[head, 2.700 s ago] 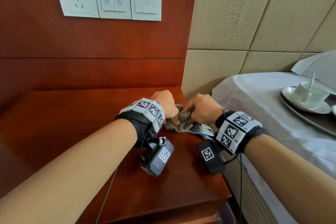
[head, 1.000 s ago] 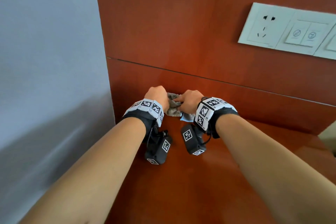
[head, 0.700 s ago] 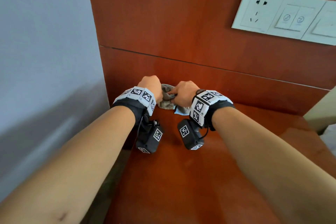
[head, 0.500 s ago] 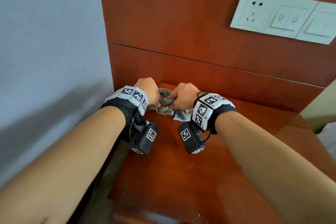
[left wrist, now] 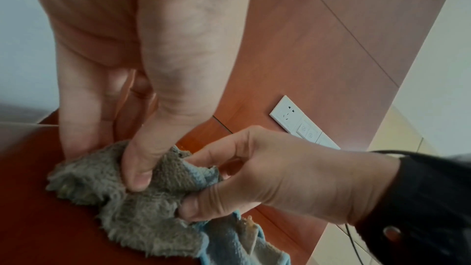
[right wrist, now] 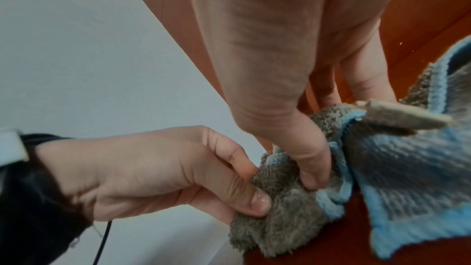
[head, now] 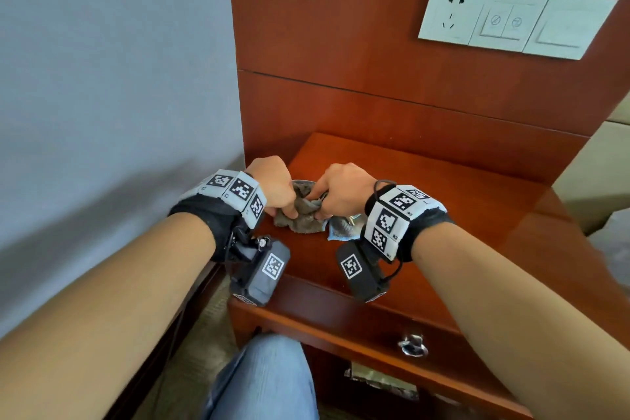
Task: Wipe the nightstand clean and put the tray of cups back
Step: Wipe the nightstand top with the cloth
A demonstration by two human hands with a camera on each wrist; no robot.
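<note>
We see both hands pinching grey-blue cloth (head: 304,219) bunched on nightstand (head: 443,201) near its left front corner. Left hand (head: 272,182) thumb and fingers curled into cloth; right hand (head: 341,189) same. Tray of cups not visible to us. Wall socket panel (head: 511,22) above, drawer handle (head: 412,345) below.

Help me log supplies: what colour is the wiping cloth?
The cloth is grey-brown with a light blue border, clearest in the right wrist view.

Both hands, right hand (right wrist: 267,88) and left hand (right wrist: 158,172), pinch grey-blue cloth (right wrist: 382,178).
</note>
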